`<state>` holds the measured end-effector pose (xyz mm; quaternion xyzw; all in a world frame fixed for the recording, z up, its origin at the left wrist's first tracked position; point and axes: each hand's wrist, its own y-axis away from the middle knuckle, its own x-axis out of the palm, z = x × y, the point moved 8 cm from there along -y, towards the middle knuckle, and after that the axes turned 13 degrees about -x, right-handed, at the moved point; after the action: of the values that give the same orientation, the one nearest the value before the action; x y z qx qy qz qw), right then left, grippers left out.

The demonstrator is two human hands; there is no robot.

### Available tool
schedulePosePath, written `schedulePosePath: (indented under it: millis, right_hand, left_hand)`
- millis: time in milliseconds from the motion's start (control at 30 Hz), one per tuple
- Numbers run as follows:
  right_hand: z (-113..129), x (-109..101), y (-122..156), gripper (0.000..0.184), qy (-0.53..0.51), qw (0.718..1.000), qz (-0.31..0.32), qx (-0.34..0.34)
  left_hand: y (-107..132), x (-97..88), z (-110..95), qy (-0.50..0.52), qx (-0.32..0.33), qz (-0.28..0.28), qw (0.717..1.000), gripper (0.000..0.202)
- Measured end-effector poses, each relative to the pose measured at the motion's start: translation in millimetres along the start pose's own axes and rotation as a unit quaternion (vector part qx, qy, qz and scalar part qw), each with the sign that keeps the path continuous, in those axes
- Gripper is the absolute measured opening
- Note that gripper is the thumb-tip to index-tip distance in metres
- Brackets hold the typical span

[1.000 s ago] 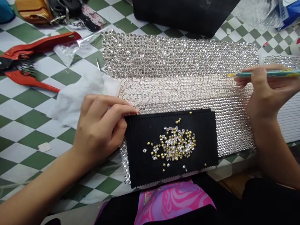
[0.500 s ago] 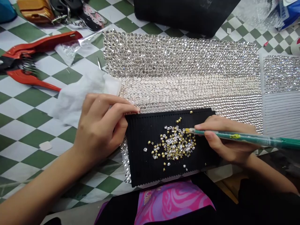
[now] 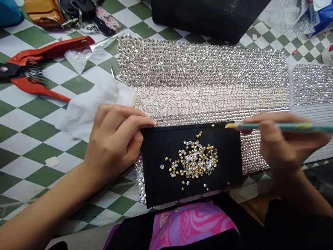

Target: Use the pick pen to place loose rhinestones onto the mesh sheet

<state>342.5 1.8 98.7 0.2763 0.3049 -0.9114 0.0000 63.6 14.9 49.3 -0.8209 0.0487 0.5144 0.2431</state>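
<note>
A black ridged tray (image 3: 161,187) lies over the near edge of a rhinestone sheet (image 3: 203,64). Loose rhinestones (image 3: 197,163), some gold side up and some clear side up, are heaped in the tray's middle. My left hand (image 3: 117,139) is closed at the tray's top left corner, thumb and index finger pinching there beside the sheet. Between the fingers of my right hand (image 3: 283,146), which is blurred, is a green pencil-shaped picker (image 3: 283,127). Its yellow tip points left, above the tray's upper right corner. Whether a stone clings to that tip I cannot tell.
Red-handled pliers (image 3: 39,69) and a crumpled white cloth (image 3: 88,107) lie left. Keys (image 3: 80,14) are at the upper left, with a black object (image 3: 208,19) at the back. Another sheet (image 3: 312,83), partly covered in stones, lies right. The table (image 3: 20,125) is chequered.
My right hand has moved right and slightly up with the picker, lifting its tip away from the stone heap. My left hand stays at the tray corner.
</note>
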Motion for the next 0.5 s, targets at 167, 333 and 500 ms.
schedulePosePath:
  millis: [167,333,500]
  right_hand:
    - [-67,-41,-24,0.017,0.004,0.988,-0.154,-0.019]
    - [-97,-46,-24,0.016,0.031,0.986,-0.166,0.017]
    - [-88,-43,-19,0.015,0.038,0.987,-0.154,0.008]
  left_hand:
    - [-3,-2.3,-1,-0.003,0.017,-0.014,1.0,0.024]
    - [-6,-0.8,-4,0.001,0.03,-0.027,0.999,0.025]
    - [-4,0.2,-3,-0.001,0.026,-0.018,1.0,0.027]
